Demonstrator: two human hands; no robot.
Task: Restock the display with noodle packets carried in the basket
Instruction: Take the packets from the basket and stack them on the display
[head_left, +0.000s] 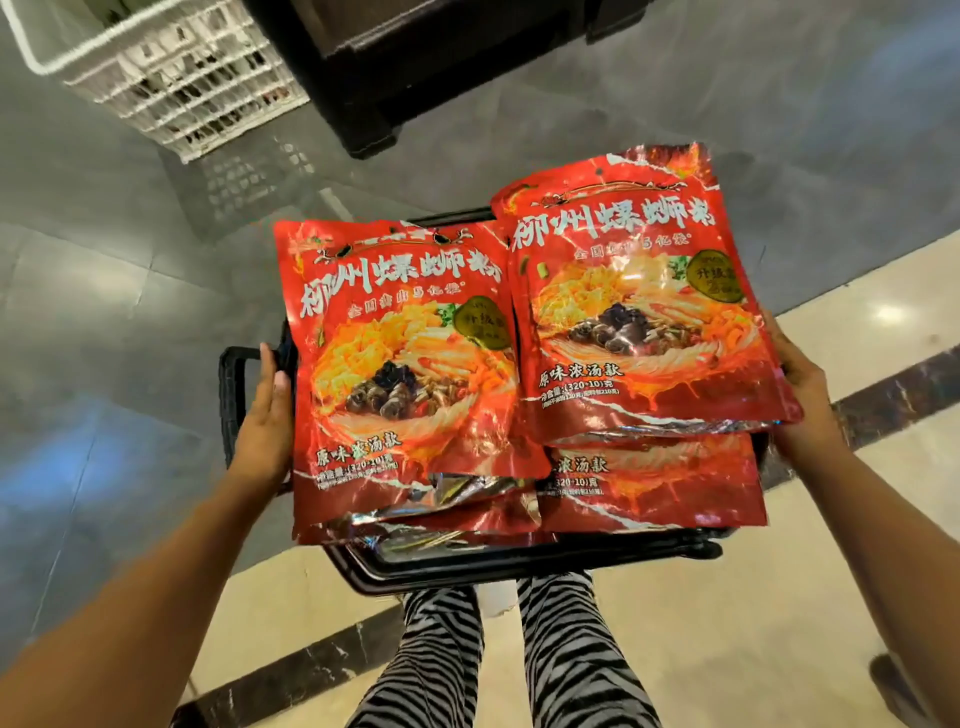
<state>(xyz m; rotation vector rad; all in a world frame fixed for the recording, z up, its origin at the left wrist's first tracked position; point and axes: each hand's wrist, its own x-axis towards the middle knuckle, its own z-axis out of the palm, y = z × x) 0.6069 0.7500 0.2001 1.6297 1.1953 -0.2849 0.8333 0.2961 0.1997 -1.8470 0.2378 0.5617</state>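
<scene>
A black basket (519, 564) is carried in front of me, piled with red noodle packets. One stack of packets (410, 364) lies on the left and another stack (639, 312) sits higher on the right, overhanging the rim. My left hand (267, 410) presses flat against the basket's left side beside its handle (231, 364), fingers straight and pointing forward. My right hand (802, 395) is against the right side, touching the edge of the right stack. Its fingers are hidden under the packets.
A white slatted crate (171, 67) stands on the grey floor at the far left. A dark stand or cabinet base (415, 67) is straight ahead. My legs in striped trousers (447, 660) are below the basket, on cream tiles with a dark border strip.
</scene>
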